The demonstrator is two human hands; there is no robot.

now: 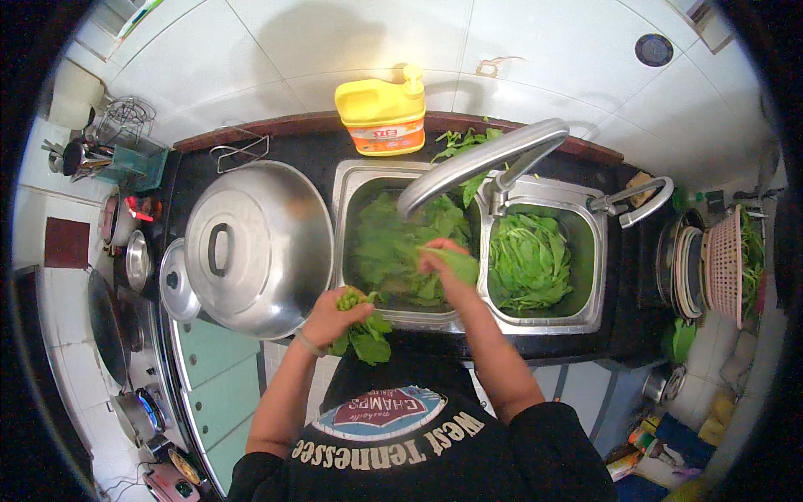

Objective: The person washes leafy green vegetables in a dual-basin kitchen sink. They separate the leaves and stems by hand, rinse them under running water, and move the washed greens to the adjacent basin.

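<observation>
My left hand (337, 317) grips a bunch of leafy greens (370, 339) by the stems, at the front left corner of the left sink basin (342, 207). The leaves of that bunch hang down towards me. Over the same basin, my right hand (439, 256) holds a green leaf (461, 265) by its stalk; both are blurred. Loose greens (401, 226) lie in water in the left basin. More leafy greens (530, 260) fill much of the right basin (586, 276).
A steel faucet (483, 166) arches over the left basin, and a smaller tap (646, 197) stands at the right. A large domed lid (282, 251) lies on the left. Behind are a yellow jug (379, 103) and stray leaves (461, 141). A burner flame (150, 408) burns far left.
</observation>
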